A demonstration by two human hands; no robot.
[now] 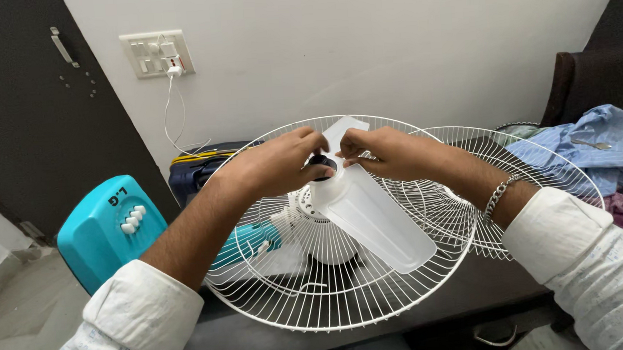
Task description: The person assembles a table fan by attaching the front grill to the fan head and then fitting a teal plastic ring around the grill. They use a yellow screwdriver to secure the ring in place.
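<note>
Head view: both hands, left hand and right hand, pinched the black hub cap above the white fan blade inside the wire guard.

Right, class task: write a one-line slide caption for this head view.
Left hand and right hand meet at the dark hub cap of a white fan blade inside a wire guard.

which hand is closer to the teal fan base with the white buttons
Left. The left hand is at the fan hub, on the teal base's side; the right hand is farther across.
</note>
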